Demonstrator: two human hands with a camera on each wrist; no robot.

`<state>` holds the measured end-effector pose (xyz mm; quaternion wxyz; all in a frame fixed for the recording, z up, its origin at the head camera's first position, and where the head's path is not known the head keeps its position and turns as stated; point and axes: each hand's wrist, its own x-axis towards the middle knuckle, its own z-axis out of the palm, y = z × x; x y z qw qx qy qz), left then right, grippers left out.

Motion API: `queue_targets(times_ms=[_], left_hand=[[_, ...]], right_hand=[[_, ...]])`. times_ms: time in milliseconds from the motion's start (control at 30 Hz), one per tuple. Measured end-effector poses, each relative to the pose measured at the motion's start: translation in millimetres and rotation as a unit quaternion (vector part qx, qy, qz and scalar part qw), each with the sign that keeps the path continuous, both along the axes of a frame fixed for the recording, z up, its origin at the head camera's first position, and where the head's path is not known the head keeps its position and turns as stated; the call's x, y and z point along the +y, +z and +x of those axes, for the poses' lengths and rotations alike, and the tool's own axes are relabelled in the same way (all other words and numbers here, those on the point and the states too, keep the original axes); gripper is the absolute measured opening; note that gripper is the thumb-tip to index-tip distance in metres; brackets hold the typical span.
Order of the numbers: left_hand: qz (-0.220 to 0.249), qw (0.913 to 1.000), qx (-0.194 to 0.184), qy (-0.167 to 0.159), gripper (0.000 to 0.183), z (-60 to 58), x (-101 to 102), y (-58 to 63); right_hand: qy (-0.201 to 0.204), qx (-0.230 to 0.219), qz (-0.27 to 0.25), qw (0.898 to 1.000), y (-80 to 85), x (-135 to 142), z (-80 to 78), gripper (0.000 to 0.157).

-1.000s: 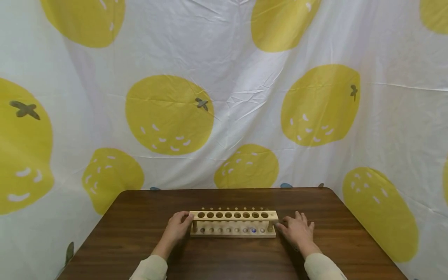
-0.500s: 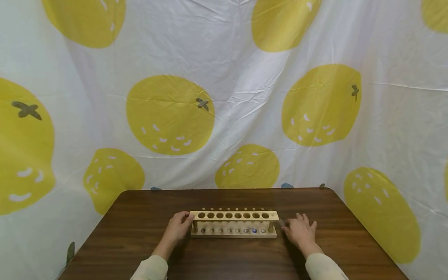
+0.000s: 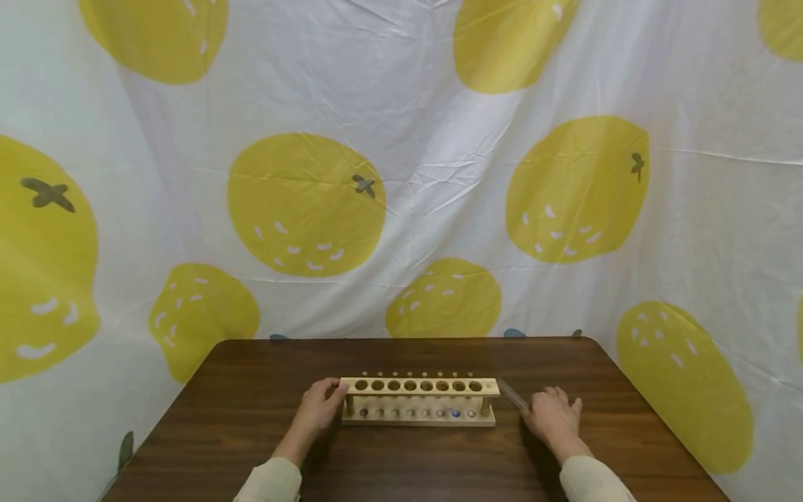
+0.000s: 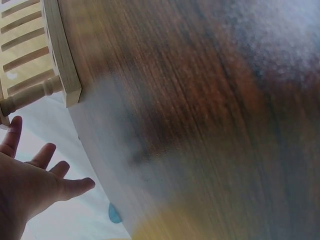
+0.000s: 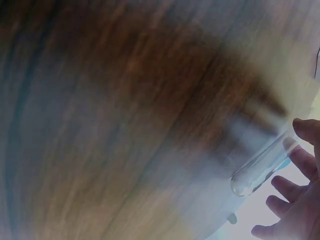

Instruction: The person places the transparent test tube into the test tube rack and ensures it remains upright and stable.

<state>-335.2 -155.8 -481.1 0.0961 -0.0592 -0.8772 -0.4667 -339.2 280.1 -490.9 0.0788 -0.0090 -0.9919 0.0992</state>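
A pale wooden test tube rack (image 3: 419, 421) stands upright on the table in the head view, with a row of round holes along its top bar. My left hand (image 3: 320, 406) pinches the left end of that bar between thumb and index finger; its other fingers spread loose in the left wrist view, where the thumb is out of frame. To the right of the rack, my right hand (image 3: 555, 420) holds a clear glass test tube (image 5: 257, 172) between thumb and index finger. The tube slants, its far end close to the rack's right end.
The brown wood-grain table (image 3: 401, 464) carries the rack near its middle. A white cloth with yellow lemons (image 3: 307, 206) hangs behind and along both sides. Small pegs (image 3: 410, 374) line the rack's back, and a blue spot shows in one base hollow.
My right hand has moved right, away from the rack's end, and the test tube in it now shows clearly. The left hand and the rack have stayed in place.
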Motion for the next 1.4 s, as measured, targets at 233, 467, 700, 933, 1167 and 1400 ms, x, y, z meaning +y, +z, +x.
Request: queue_targets(times_ms=[233, 467, 700, 933, 1167, 1400], left_hand=[[0.001, 1.0000, -0.001, -0.001, 0.038, 0.4, -1, 2.1], [-0.010, 0.9999, 0.002, 0.001, 0.039, -0.8, -2, 1.0], [-0.014, 0.9999, 0.006, 0.006, 0.038, -2.0, -1, -0.3], [-0.018, 0.9998, 0.003, 0.010, 0.038, -2.2, -1, -0.9], [-0.016, 0.9998, -0.003, 0.009, 0.040, -1.6, -2, -1.4], [-0.016, 0.9998, -0.005, 0.007, 0.041, -2.0, -2, -2.3]], right_hand=[[-0.014, 0.044, -0.058, 0.997, 4.8, 5, -0.1, 0.021], [-0.039, 0.078, -0.128, 0.988, 11.6, 5, 0.7, 0.030], [-0.045, 0.133, -0.190, 0.972, 18.7, 1, -0.6, 0.031], [-0.046, 0.155, -0.264, 0.951, 25.3, -3, -1.6, 0.034], [-0.069, 0.133, -0.331, 0.932, 33.5, -9, 1.8, 0.047], [-0.076, 0.128, -0.361, 0.921, 43.1, -12, 3.8, 0.055]])
